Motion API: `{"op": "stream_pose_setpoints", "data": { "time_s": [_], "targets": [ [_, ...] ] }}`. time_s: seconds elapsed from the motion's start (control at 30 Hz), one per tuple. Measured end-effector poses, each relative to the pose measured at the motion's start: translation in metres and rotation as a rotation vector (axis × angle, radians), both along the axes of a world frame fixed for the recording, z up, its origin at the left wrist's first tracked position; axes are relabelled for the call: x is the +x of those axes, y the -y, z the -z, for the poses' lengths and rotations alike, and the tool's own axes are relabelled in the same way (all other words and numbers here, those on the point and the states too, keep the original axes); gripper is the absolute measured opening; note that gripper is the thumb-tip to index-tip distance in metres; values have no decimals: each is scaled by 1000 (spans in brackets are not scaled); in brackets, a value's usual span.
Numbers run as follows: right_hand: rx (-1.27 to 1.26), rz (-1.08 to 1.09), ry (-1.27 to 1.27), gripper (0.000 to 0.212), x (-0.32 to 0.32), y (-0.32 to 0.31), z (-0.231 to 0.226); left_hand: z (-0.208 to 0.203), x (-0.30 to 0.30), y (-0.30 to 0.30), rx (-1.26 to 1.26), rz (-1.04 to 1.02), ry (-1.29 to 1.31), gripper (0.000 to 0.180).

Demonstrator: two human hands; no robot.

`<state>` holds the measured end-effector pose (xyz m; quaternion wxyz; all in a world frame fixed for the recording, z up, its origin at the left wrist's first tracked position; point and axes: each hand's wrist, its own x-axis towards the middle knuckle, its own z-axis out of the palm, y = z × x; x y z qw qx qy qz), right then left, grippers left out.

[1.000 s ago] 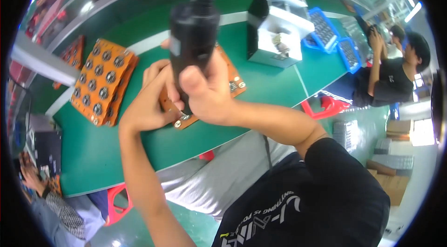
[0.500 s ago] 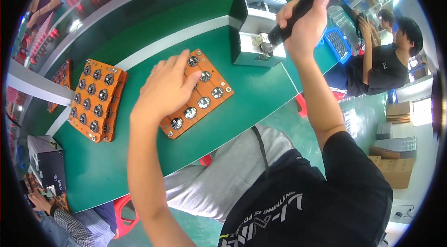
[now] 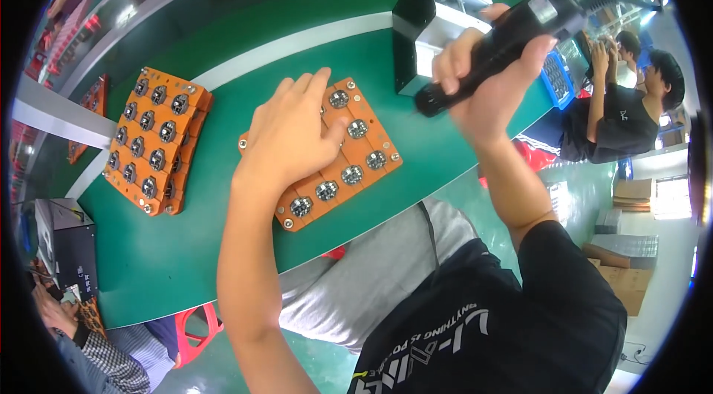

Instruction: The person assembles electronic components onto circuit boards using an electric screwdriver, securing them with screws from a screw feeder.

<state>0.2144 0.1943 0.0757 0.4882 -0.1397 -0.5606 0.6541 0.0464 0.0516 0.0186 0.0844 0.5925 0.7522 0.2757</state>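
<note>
My right hand (image 3: 505,89) grips a black corded electric screwdriver (image 3: 536,19), held up above the bench at the right. The tool's tip points down and left, apart from the box behind it. Below and left of it, my left hand (image 3: 290,134) lies flat with its fingers stretched over an orange fixture plate (image 3: 369,144). Small round circuit boards (image 3: 351,175) sit in rows in the plate's pockets. My palm and fingers hide the plate's far left part.
Stacked orange fixtures (image 3: 152,140) with more boards stand at the left of the green bench (image 3: 223,260). A black and silver box (image 3: 411,34) stands behind the screwdriver. A dark box (image 3: 73,253) sits at lower left. Other people work at both sides; a blue crate (image 3: 557,80) is at right.
The screwdriver has come away from the metal mechanism at the front of the box, toward the plate. My left hand still lies on the plate. The whole view has shifted slightly.
</note>
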Motion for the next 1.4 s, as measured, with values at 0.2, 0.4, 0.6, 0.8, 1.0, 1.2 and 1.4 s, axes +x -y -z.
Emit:
{"op": "stream_pose_setpoints", "data": {
  "time_s": [0.2, 0.4, 0.6, 0.8, 1.0, 1.2, 1.4],
  "targets": [
    [165, -20, -18, 82, -36, 15, 24, 5, 9, -5, 43, -72, -108, 68],
    [233, -80, 28, 79, -41, 16, 34, 5, 13, -4, 56, -94, -118, 69],
    [263, -93, 25, 77, -42, 16, 38, 1, 16, -5, 23, -94, -106, 71],
    [253, -105, 34, 75, -44, 15, 38, 5, 17, -7, 53, -102, -106, 71],
    [266, -96, 10, 74, -53, 21, 35, -1, 13, -8, 43, -101, -98, 72],
    [95, -290, 22, 58, -61, 24, 33, -5, 16, -5, -31, -110, -73, 71],
    [-2, -310, 77, 36, -62, 14, 27, -4, 23, -5, -32, -127, -80, 68]
  ]
}}
